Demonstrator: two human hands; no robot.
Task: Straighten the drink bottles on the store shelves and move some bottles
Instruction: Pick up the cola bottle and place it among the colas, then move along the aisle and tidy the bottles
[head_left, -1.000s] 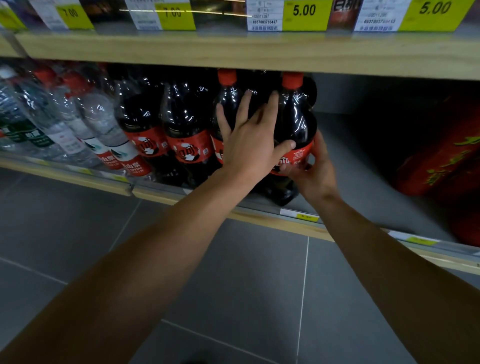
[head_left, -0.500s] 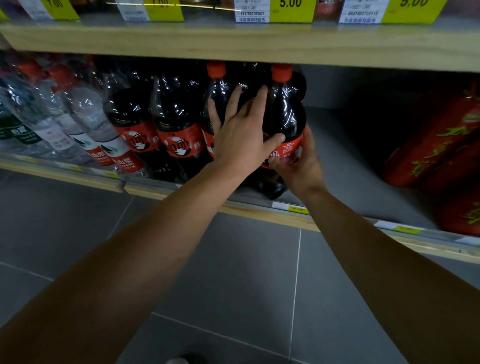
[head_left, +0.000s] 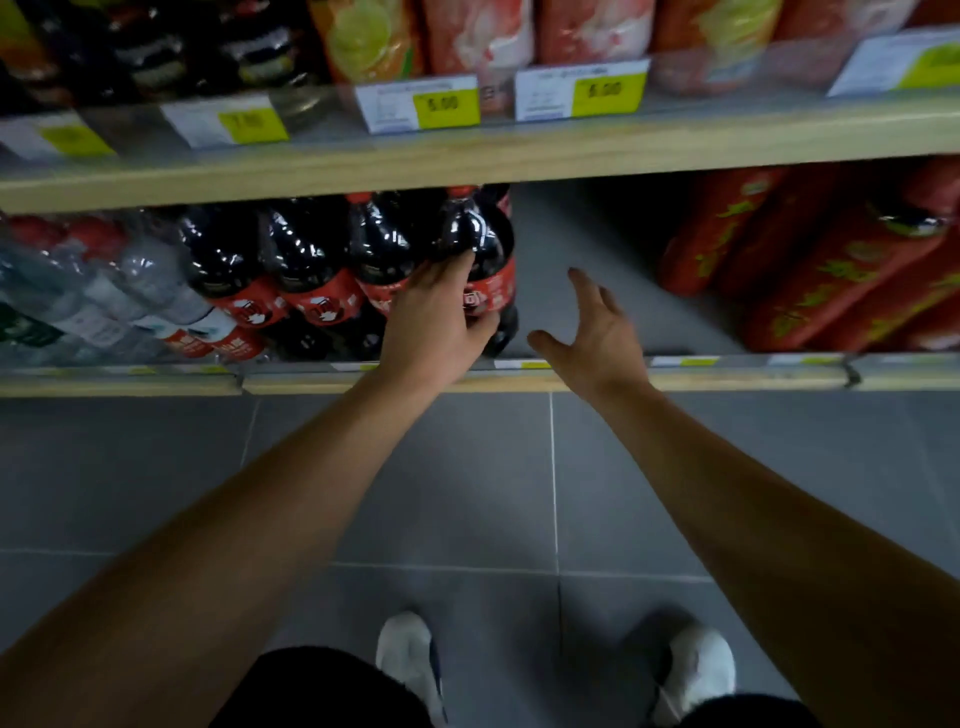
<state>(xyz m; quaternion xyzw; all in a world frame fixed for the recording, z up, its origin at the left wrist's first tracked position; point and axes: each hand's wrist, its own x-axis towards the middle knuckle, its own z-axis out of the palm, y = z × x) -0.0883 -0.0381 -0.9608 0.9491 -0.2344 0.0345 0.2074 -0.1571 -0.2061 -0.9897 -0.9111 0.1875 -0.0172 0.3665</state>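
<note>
On the lower shelf, the left hand lay against the end cola bottle
Its fingers were curled loosely on the glossy dark plastic and red label, thumb under the curve; the right hand hung apart beside it over bare grey shelf, fingers spread wide, holding nothing. Rounded cola bottles stood in a row, clear ribbed water bottles leftward, red packs well right
</note>
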